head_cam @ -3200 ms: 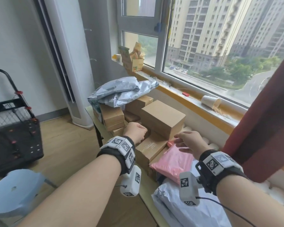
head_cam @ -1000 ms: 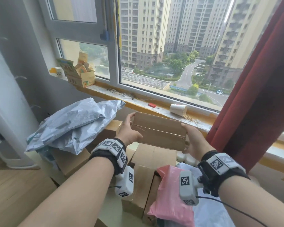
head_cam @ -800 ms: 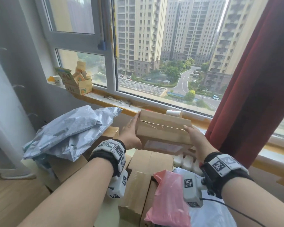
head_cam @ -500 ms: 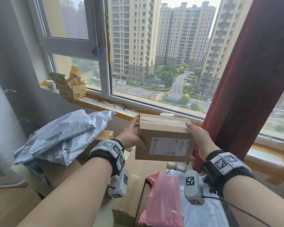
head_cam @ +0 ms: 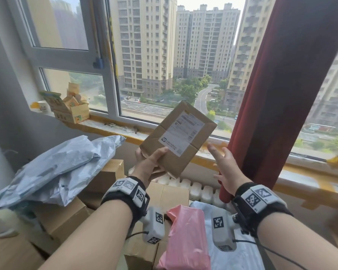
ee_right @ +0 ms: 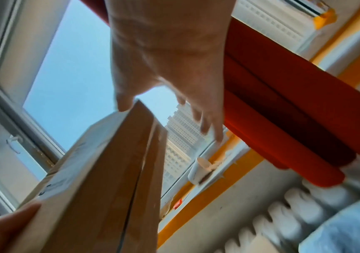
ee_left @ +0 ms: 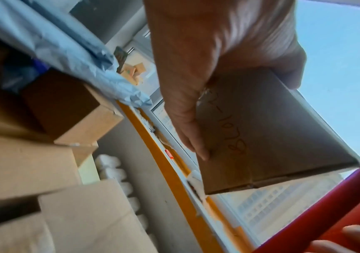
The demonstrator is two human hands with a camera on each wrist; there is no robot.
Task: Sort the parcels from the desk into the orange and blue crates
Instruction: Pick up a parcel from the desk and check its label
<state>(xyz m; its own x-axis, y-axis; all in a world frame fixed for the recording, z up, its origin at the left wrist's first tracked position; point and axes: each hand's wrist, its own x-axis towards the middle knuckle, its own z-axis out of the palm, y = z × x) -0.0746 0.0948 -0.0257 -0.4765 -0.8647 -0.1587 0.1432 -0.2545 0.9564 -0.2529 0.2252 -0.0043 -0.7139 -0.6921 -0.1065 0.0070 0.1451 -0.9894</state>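
The left hand (head_cam: 151, 165) was raised in front of the window, gripping the cardboard parcel (head_cam: 179, 137) by its lower left corner, thumb across the labelled face and the fingers (ee_left: 187, 123) flat against the back, where handwritten digits showed. The parcel stood tilted on one corner, its white shipping label (head_cam: 180, 131) turned toward the head camera. The right hand (head_cam: 225, 166) hovered just beside the parcel's right edge with the palm facing inward and the fingers spread and relaxed, holding nothing; in the right wrist view its thumb looked very near the box's upper edge, but contact could not be told. Half a second before, both hands had clasped the parcel level between them; since then the right hand had let go and the box had been rotated onto its corner in the left hand alone. Below the arms the desk was heaped with more parcels: brown cartons (head_cam: 66, 215), grey poly mailers (head_cam: 55, 168) on top at the left, a pink mailer (head_cam: 185, 236) and a white mailer (head_cam: 240, 256) nearest the person. Behind ran a windowsill with orange-taped edging (head_cam: 109, 127), carrying a small open carton of packets (head_cam: 70, 108), with a white radiator (head_cam: 195, 190) under it, a dark red curtain (head_cam: 281, 94) at the right, and apartment towers outside.
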